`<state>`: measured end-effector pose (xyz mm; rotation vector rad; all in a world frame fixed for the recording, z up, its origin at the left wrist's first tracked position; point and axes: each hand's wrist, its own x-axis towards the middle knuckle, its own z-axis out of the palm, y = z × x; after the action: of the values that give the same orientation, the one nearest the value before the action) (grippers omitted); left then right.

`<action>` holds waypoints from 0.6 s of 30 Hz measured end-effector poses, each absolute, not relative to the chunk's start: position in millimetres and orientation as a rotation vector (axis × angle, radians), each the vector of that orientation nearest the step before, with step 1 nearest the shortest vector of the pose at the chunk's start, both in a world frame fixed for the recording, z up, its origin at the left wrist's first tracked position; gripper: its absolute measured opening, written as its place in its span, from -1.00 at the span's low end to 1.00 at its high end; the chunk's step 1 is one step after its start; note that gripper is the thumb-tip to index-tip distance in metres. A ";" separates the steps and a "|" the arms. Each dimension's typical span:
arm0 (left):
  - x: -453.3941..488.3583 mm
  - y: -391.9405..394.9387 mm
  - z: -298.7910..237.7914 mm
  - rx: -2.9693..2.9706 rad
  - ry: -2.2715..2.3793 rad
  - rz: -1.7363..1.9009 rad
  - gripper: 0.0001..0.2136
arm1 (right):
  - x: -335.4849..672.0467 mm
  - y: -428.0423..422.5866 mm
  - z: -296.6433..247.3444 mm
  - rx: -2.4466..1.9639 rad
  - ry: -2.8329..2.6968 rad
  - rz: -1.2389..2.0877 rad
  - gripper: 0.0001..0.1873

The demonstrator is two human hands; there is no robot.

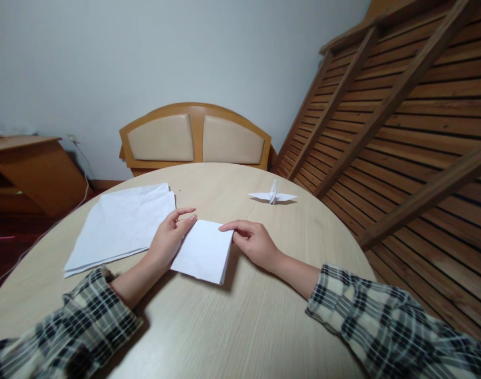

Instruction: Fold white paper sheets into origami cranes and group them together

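A white folded paper square [204,251] is held between my two hands just over the round table [240,326]. My left hand [170,235] grips its left edge, thumb near the top left corner. At the top right corner, my right hand [257,243] pinches the paper between thumb and fingers. Layers show along the right edge, slightly apart at the lower corner. Beyond my right hand stands a white origami crane [272,195] with its wings spread. To the left of my left hand lies a stack of white paper sheets [122,223], a bit creased.
Behind the table is a wooden headboard [197,109] with two beige panels, against a pale wall. A slatted wooden frame [382,116] leans along the right side. On the left stands a wooden desk [39,168], with a white cable [84,184] running down near it.
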<state>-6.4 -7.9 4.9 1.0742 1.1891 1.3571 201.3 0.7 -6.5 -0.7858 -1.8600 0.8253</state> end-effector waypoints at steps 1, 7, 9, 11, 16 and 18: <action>-6.6 -6.8 5.8 0.984 1.168 1.380 -0.54 | 201.7 2.5 -7.6 -0.796 -1.814 0.821 -0.66; -4.4 -7.3 7.1 0.642 0.815 1.346 -0.63 | 207.5 18.7 -13.6 -0.842 -1.515 0.790 -0.71; -2.4 -10.1 6.8 0.618 0.753 1.262 -0.70 | 208.4 21.7 -14.3 -0.839 -1.480 0.772 -0.70; -0.5 -12.9 6.9 0.605 0.731 1.189 -0.77 | 208.3 21.6 -14.0 -0.834 -1.499 0.749 -0.70; 0.5 -17.3 9.3 0.592 0.710 1.127 -0.84 | 206.8 15.9 -11.6 -0.841 -1.582 0.669 -0.67; -0.4 -17.2 9.0 0.596 0.744 1.106 -0.83 | 206.7 14.9 -11.3 -0.843 -1.585 0.679 -0.66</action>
<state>-0.4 -17.2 9.0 0.5956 0.7444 1.1059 206.7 14.9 -11.3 -0.8431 -1.5847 0.6787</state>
